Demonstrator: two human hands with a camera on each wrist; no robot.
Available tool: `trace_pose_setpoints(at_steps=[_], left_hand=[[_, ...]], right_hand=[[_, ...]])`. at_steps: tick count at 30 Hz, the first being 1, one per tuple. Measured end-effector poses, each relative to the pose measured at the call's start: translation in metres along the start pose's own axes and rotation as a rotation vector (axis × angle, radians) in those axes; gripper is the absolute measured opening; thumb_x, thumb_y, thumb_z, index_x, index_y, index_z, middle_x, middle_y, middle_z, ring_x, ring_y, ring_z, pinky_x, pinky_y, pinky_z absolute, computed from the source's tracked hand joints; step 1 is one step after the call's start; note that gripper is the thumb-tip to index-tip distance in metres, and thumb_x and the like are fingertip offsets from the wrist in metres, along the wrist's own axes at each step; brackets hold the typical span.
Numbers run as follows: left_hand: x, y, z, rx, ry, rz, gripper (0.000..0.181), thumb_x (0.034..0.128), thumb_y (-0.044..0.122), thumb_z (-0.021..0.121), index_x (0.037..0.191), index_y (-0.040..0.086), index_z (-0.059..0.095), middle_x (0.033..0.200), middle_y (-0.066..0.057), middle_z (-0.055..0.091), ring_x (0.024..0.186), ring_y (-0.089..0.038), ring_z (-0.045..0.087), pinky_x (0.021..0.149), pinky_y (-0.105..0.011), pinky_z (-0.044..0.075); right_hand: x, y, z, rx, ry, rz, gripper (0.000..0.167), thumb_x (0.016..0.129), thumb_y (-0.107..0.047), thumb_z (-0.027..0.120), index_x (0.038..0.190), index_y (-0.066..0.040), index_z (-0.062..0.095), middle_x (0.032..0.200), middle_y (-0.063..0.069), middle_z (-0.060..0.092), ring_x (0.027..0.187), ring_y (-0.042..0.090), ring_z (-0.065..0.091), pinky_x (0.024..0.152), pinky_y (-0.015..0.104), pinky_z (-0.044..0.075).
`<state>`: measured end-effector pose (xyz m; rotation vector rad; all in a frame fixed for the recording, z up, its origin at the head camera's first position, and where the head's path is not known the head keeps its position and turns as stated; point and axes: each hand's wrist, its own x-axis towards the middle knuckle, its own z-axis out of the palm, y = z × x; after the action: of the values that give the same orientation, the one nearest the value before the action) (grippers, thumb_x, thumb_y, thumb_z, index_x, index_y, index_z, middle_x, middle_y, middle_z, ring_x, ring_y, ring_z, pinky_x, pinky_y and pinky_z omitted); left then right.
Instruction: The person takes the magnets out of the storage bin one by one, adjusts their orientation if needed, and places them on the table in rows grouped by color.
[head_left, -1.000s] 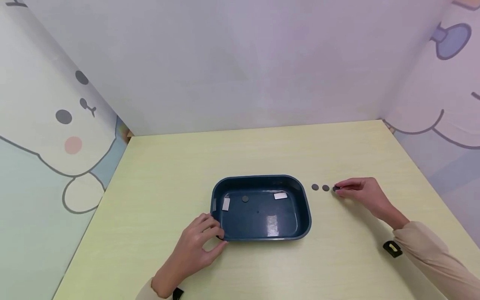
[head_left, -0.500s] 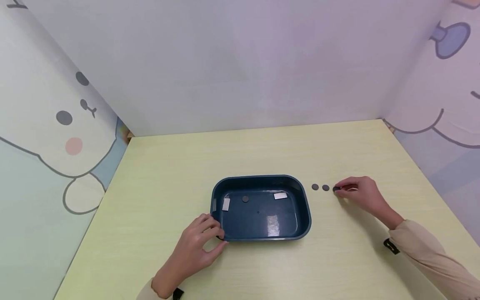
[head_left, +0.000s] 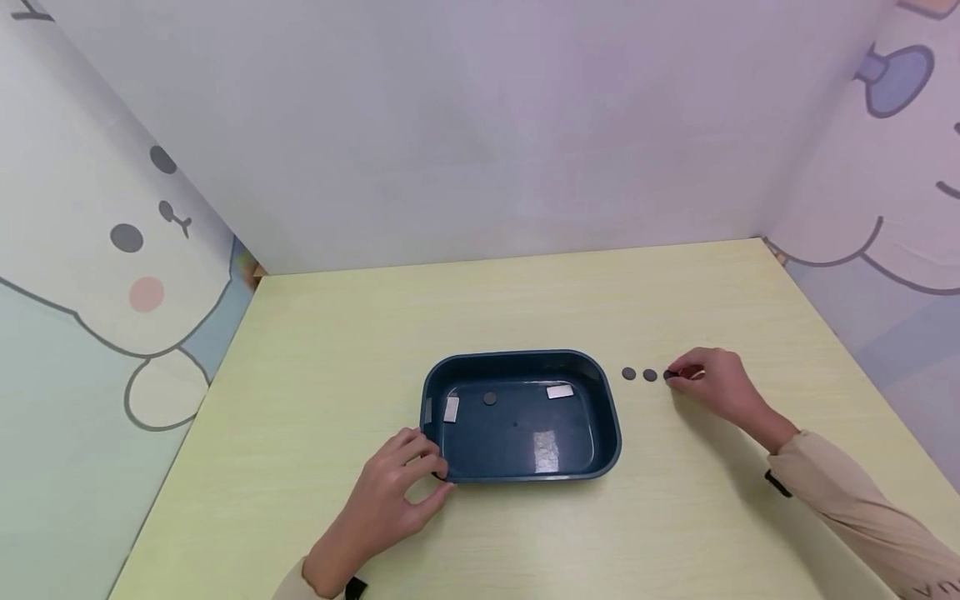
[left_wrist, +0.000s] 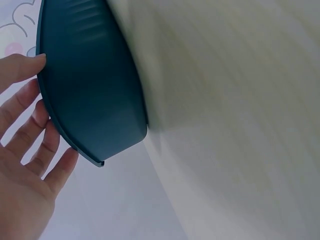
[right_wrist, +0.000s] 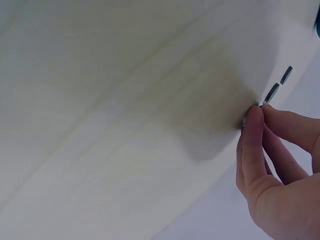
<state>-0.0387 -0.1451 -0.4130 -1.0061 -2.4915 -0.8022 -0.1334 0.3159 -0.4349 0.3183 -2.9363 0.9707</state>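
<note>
A small dark disc (head_left: 669,375) is sitting at the outer, right-hand end of a short row, and the right hand (head_left: 716,385) is pinching it between thumb and fingertips, reaching in from the right; whether it is touching the surface or just clear of it, I cannot tell. Being round, the disc is offering no long axis of its own, but the row is: the middle disc (head_left: 650,375) and the inner disc (head_left: 628,373) are lying just beside it, leading left towards the blue tray (head_left: 515,480), roughly in line with the tray's long side and level with its farther half. The right hand is plainly the nearer one; the left hand (head_left: 393,479) is gripping the rim at the tray's near left corner, well apart from the row. Inside the tray a fourth disc (head_left: 490,398) is lying between two white rectangles (head_left: 559,392), nearer the left one. Everything is resting on a pale, faintly grained table (head_left: 337,358), with a plain whitish wall (head_left: 480,125) standing behind and cartoon-printed panels (head_left: 847,208) flanking both sides.
</note>
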Motion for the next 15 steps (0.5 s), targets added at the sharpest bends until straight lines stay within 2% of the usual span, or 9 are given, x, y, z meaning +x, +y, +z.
trace_pose_setpoints(at_steps=[7,15], left_hand=[[-0.0007,-0.0001,0.0004,-0.003,-0.003,-0.004,0.019,0.0695,0.016,0.08,0.077,0.02,0.064,0.084,0.011,0.056,0.083,-0.01,0.049,0.071,-0.024,0.045],[-0.0003,-0.0018,0.0003,0.0,-0.013,-0.015,0.019,0.0689,0.016,0.081,0.076,0.02,0.064,0.084,0.011,0.055,0.083,-0.009,0.049,0.072,-0.024,0.045]], right_hand=[[0.001,-0.0034,0.0007,-0.037,-0.005,-0.031,0.012,0.074,0.003,0.073,0.086,0.004,0.071,0.08,0.011,0.067,0.07,0.022,0.061,0.06,0.026,0.05],[0.0018,-0.0064,0.0022,-0.064,0.034,-0.072,0.011,0.072,0.006,0.073,0.083,0.004,0.071,0.078,0.012,0.066,0.067,0.022,0.061,0.059,0.031,0.051]])
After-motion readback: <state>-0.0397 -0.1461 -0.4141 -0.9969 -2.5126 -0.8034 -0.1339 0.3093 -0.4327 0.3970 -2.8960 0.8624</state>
